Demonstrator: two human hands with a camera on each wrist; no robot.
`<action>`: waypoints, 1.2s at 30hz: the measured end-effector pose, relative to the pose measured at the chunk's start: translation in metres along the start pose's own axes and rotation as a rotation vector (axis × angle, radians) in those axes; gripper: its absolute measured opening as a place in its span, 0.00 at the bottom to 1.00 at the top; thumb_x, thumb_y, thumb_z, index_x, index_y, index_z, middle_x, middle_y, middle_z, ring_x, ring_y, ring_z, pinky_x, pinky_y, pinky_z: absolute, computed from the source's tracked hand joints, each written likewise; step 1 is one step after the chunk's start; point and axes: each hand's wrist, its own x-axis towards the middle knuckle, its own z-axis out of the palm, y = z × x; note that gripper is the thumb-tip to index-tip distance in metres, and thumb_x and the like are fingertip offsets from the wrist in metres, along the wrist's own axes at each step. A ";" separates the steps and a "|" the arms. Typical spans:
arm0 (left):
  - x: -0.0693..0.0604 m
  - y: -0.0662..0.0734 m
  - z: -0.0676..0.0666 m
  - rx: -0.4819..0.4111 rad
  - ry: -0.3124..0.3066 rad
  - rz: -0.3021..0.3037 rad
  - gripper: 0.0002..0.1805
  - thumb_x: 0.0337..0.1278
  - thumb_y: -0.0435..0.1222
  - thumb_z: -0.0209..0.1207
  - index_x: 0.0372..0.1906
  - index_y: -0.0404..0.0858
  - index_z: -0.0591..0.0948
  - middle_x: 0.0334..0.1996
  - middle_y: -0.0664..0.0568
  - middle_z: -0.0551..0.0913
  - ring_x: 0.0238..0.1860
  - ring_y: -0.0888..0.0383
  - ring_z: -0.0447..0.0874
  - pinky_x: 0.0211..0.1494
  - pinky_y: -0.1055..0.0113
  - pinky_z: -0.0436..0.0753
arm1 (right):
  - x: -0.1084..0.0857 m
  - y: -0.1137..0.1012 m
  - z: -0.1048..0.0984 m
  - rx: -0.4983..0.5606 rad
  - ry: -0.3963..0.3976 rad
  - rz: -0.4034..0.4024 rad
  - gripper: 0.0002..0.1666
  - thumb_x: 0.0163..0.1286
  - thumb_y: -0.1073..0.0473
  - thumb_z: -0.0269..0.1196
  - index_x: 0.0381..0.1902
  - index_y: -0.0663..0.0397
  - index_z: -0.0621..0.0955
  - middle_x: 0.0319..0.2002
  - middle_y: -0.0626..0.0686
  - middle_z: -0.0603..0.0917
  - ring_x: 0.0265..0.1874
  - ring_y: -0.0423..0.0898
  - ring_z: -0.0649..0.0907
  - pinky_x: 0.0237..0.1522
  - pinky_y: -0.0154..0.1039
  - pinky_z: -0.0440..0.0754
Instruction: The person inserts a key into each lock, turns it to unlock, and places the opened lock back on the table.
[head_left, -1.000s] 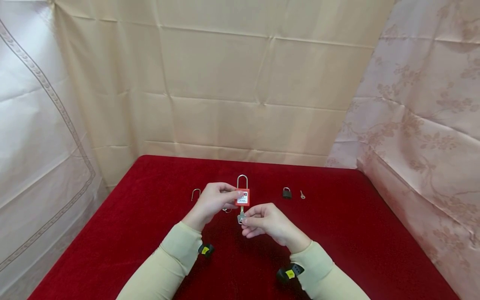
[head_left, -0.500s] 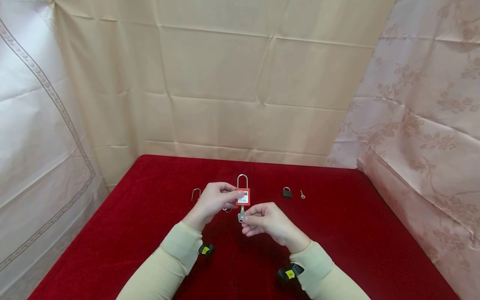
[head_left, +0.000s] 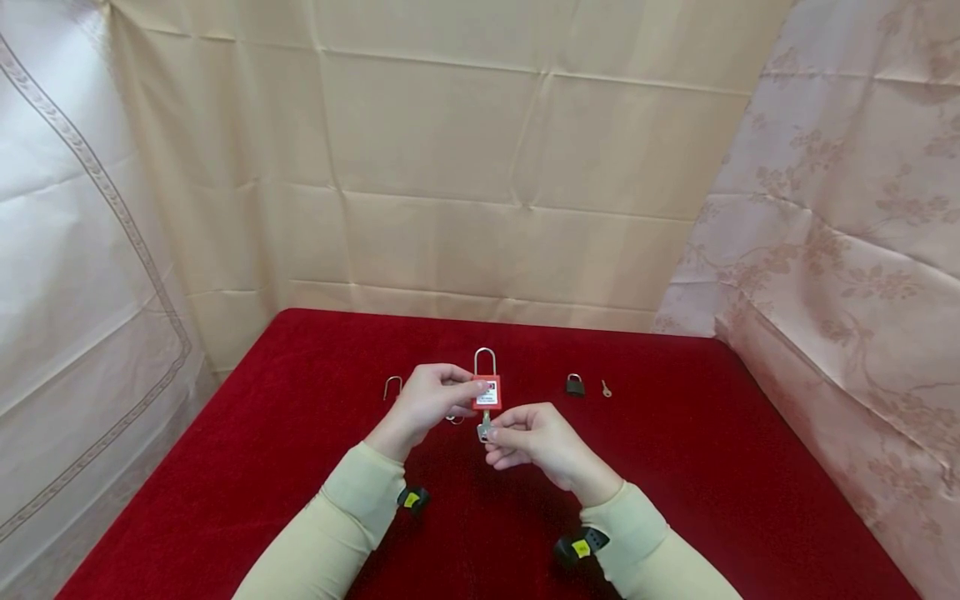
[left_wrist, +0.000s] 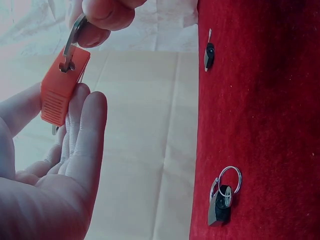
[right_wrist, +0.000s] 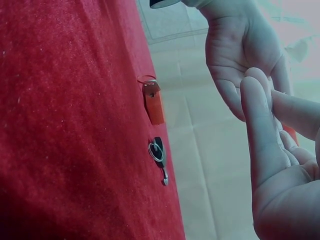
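Observation:
In the head view my left hand [head_left: 426, 407] grips a red padlock [head_left: 487, 398] with a white label, held upright above the table with its long shackle pointing up. My right hand [head_left: 547, 446] pinches the head of a silver key [head_left: 484, 432] below the lock. The left wrist view shows the key [left_wrist: 73, 40] standing in the keyhole of the padlock's orange-red base [left_wrist: 60, 90]. From the right wrist, my own fingers [right_wrist: 257, 125] hide the key and most of the lock.
A dark padlock [head_left: 574, 386] and a small key [head_left: 607, 389] lie on the red-covered table [head_left: 675, 458] at the right. Behind my left hand are another padlock's shackle [head_left: 392, 386] and a key ring [head_left: 456, 420]. The right wrist view shows that orange-red padlock [right_wrist: 154, 106] lying down.
Both hands have risen very slightly with the red padlock and key. The key remains at the base of the lock, and the things on the table have not moved.

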 end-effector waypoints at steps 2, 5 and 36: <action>0.001 0.000 0.000 0.006 -0.008 0.004 0.17 0.61 0.37 0.70 0.47 0.27 0.84 0.37 0.42 0.88 0.40 0.38 0.89 0.43 0.57 0.89 | 0.000 0.000 0.000 0.004 0.011 -0.004 0.13 0.70 0.69 0.65 0.47 0.76 0.81 0.37 0.68 0.87 0.31 0.49 0.89 0.40 0.48 0.89; 0.001 -0.001 0.000 0.019 -0.018 -0.005 0.17 0.61 0.36 0.70 0.48 0.28 0.84 0.37 0.43 0.89 0.39 0.39 0.90 0.42 0.58 0.89 | 0.001 0.001 -0.001 0.015 0.027 -0.009 0.12 0.70 0.70 0.64 0.46 0.77 0.80 0.37 0.70 0.86 0.31 0.48 0.89 0.40 0.47 0.89; 0.001 -0.001 0.002 0.039 0.009 -0.010 0.16 0.60 0.36 0.71 0.46 0.29 0.84 0.36 0.43 0.89 0.34 0.47 0.90 0.43 0.53 0.88 | 0.002 0.002 -0.003 0.054 0.137 0.019 0.16 0.69 0.62 0.68 0.47 0.72 0.82 0.41 0.74 0.84 0.32 0.50 0.89 0.42 0.50 0.88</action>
